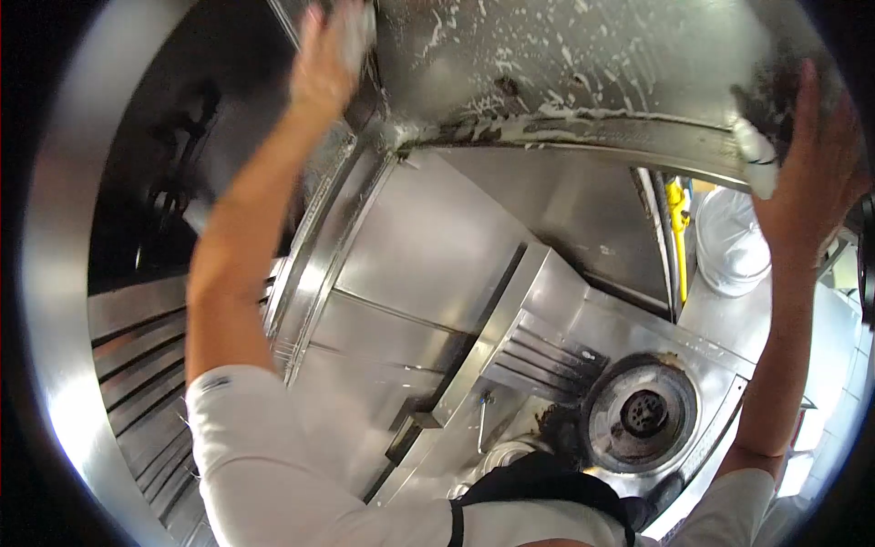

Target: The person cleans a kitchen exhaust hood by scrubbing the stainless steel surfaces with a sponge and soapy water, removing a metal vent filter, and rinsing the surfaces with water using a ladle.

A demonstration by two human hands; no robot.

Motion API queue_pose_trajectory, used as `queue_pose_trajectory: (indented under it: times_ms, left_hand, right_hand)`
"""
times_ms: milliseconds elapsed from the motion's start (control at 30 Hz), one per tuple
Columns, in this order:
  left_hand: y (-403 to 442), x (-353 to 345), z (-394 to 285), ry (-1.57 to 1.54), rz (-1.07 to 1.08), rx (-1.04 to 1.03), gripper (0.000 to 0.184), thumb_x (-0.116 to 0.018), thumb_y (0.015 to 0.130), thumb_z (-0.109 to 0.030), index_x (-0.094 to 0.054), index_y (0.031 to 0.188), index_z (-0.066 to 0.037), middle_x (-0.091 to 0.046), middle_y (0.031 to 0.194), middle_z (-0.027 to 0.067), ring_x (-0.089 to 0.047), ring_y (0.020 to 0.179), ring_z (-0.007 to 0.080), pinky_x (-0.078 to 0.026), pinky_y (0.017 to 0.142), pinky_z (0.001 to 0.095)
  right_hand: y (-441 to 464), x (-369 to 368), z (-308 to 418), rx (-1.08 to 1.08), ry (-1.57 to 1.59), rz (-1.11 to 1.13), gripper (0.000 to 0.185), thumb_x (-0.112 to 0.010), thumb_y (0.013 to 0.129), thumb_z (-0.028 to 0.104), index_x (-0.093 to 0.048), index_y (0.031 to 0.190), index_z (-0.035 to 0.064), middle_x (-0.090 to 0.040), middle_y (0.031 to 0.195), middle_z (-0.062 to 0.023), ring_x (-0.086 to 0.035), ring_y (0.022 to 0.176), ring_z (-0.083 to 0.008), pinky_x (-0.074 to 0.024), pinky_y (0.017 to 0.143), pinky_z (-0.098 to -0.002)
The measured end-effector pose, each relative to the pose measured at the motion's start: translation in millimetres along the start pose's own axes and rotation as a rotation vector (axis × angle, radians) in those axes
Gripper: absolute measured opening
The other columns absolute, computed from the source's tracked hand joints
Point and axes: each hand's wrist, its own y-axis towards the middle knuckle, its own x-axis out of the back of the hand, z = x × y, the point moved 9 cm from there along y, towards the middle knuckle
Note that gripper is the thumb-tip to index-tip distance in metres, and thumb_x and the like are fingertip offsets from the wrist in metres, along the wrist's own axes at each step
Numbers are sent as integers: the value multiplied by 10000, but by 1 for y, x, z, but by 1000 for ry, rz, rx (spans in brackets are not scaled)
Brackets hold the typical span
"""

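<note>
My left hand (324,68) is raised at the top, against the inner corner of a stainless-steel hood. A white cloth-like wad (357,36) shows beside its blurred fingers, pressed between palm and metal. White foam streaks the hood panel (547,55) between my hands, and its lower rim (583,132) carries suds and dark grime. At far right my right hand (811,173) reaches up to that panel's end, with another white wad (756,150) at its thumb side. Blur and shade hide part of the right fingers.
Below stands a steel cooking station with a round burner (644,412), a slotted steel ledge (547,357) and a thin tap (483,424). A clear plastic-covered tub (732,242) sits at right, near a yellow handle (678,232). Slatted baffle filters (146,365) line the left.
</note>
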Motion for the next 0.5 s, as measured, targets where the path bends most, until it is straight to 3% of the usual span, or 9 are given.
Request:
queue_pose_trajectory:
  times_ms: [33, 133, 200, 233, 267, 333, 367, 433, 500]
  left_hand:
    - [19, 8, 31, -130, 79, 61, 599, -499, 888, -256, -320, 1446, -133, -367, 1445, 79, -278, 1360, 269, -124, 1113, 571]
    - [41, 17, 46, -63, 48, 71, 584, -399, 912, -311, -298, 1458, -130, -202, 1543, 77, -136, 1430, 293, -83, 1135, 548]
    - [44, -17, 10, -49, 41, 94, 582, -382, 923, -317, -283, 1465, -130, -177, 1553, 70, -90, 1443, 280, -58, 1140, 545]
    - [32, -24, -22, -31, 170, -92, 555, -352, 944, -290, -273, 1468, -128, -177, 1555, 52, -93, 1444, 256, -38, 1135, 564]
    - [11, -55, -68, -68, 189, -144, 601, -465, 918, -326, -305, 1450, -97, -343, 1463, 83, -265, 1368, 284, -117, 1121, 538]
    - [-20, -93, -143, -13, 141, -263, 622, -418, 944, -351, -239, 1478, -88, -197, 1542, 97, -134, 1430, 291, -41, 1145, 499]
    - [-33, -108, -176, -10, 213, -335, 615, -418, 946, -357, -254, 1473, -85, -166, 1550, 99, -102, 1434, 302, -17, 1141, 516]
    - [-53, -131, -223, -2, 358, -468, 605, -420, 949, -368, -284, 1462, -78, -105, 1566, 103, -36, 1442, 325, 30, 1131, 550]
    - [-53, -145, -244, -106, 394, -455, 619, -435, 946, -356, -256, 1470, -80, -94, 1567, 99, -24, 1441, 334, 46, 1129, 551]
  right_hand:
    - [1, -1, 4, 37, -23, -8, 1267, -684, 649, 674, 70, 1489, 98, 29, 1449, -415, 15, 1337, -591, -58, 993, -750]
    - [-2, 1, 5, 35, -84, -288, 1261, -683, 659, 667, 55, 1487, 69, -3, 1437, -431, -6, 1345, -579, -94, 1024, -714]
    - [-4, -2, 3, 49, -140, -212, 1271, -704, 654, 647, 47, 1483, 42, -32, 1428, -440, -33, 1344, -579, -125, 1036, -693]
    - [-4, -3, 3, 60, -170, -176, 1277, -714, 652, 636, 43, 1481, 28, -46, 1424, -445, -46, 1343, -579, -140, 1042, -682]
    - [-2, -5, 5, 57, -200, -169, 1280, -725, 649, 621, 42, 1479, 20, -60, 1419, -449, -62, 1341, -580, -149, 1043, -679]
    - [-4, -7, 4, 37, -273, -156, 1287, -748, 643, 589, 40, 1476, 4, -87, 1409, -457, -94, 1336, -582, -165, 1044, -673]
    - [-8, 1, 13, 110, -224, -250, 1323, -775, 611, 591, 40, 1478, 12, -106, 1413, -449, -121, 1338, -571, -183, 1043, -670]
    - [-3, -8, 7, 45, -373, -134, 1347, -783, 588, 607, 35, 1479, 14, -104, 1420, -441, -122, 1341, -566, -185, 1042, -672]
    - [1, -7, 2, 17, -426, -89, 1370, -790, 565, 623, 31, 1480, 18, -99, 1427, -433, -120, 1344, -562, -190, 1039, -675]
